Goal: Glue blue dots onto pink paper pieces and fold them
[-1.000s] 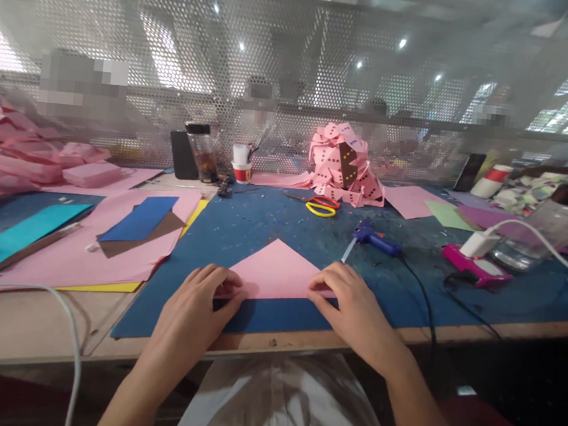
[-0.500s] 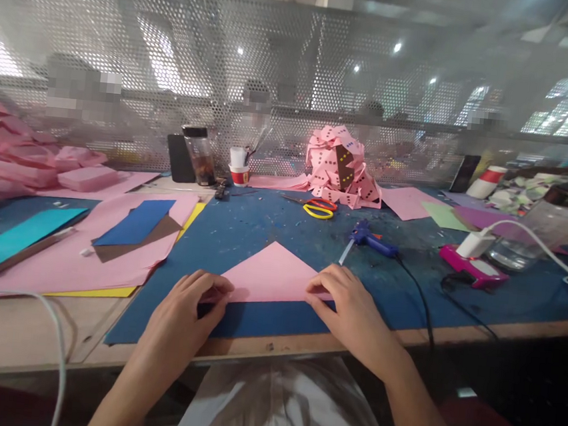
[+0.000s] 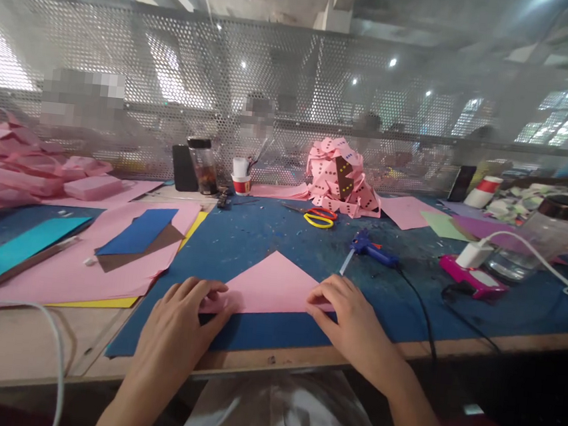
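A sheet of pink paper (image 3: 271, 285), folded into a triangle, lies on the blue mat (image 3: 272, 332) with its peak pointing away from me. At its left corner, my left hand (image 3: 184, 314) has curled fingers on the paper and the thumb along the lower edge. The right corner is pinched between the thumb and fingers of my right hand (image 3: 347, 313), and both corners are partly covered by my fingers. Just beyond the right hand rests a blue glue gun (image 3: 373, 250) with a glue stick out of its back. Scissors (image 3: 320, 216) with red and yellow handles lie farther off.
Pink sheets with a blue paper piece (image 3: 139, 231) are stacked at left. Behind stand a dark-lidded jar (image 3: 202, 168), a paper cup (image 3: 241, 182) and a pink paper pile (image 3: 340, 178) against a perforated screen (image 3: 287, 73). A pink power strip (image 3: 473, 278) sits at right.
The camera has tipped up slightly, so everything appears lower. My left thumb has shifted a little rightward along the folded paper's lower edge; my right hand keeps its pinch at the right corner.
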Tool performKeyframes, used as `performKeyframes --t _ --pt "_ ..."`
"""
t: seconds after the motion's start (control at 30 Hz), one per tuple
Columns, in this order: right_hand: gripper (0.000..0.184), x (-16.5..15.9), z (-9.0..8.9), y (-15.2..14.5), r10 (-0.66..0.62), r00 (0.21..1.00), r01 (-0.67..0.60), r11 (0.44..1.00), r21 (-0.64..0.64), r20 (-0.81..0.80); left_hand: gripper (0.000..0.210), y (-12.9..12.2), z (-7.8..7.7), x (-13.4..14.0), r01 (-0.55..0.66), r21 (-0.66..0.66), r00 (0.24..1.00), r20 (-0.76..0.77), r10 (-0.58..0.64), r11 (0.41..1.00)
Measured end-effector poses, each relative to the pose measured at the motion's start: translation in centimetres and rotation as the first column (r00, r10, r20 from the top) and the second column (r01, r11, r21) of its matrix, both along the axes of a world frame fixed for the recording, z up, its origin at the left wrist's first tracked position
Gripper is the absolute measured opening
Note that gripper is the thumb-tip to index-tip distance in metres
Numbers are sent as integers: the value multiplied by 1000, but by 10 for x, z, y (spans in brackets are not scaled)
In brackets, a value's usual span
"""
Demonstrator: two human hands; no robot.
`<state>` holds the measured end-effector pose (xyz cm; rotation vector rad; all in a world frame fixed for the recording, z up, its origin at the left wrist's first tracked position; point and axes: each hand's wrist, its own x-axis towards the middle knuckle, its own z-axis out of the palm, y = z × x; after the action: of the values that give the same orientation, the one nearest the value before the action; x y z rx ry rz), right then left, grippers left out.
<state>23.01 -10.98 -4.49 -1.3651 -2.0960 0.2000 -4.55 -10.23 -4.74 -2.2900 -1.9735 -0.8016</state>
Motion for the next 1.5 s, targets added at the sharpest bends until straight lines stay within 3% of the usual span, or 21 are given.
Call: performKeyframes --t 0.23,0.37,0.5,0.77,1.0,1.2,1.5 --pt "6 -1 1 -1 5 1000 -5 1000 1 0 19 -5 -3 -5 62 66 997 46 -65 996" --pt "5 -1 3 -1 4 1000 -4 1000 -2 7 21 -5 -2 4 224 64 972 54 -228 972" --pt "4 -1 6 -1 15 1000 -15 1000 -1 19 20 -2 1 9 296 27 954 34 -296 955" --pt "4 -2 13 -2 61 997 -62 998 20 48 20 -2 5 11 323 43 947 -8 -323 946" --pt "6 -9 13 -1 171 980 -179 981 72 101 19 -1 4 14 298 47 955 -26 -297 953" --pt "6 -12 8 2 147 975 -167 979 116 167 18 -2 2 13 291 50 957 -17 -291 955" --pt "6 -9 8 3 126 982 -141 985 100 139 16 -1 0 8 306 51 950 44 -308 951"
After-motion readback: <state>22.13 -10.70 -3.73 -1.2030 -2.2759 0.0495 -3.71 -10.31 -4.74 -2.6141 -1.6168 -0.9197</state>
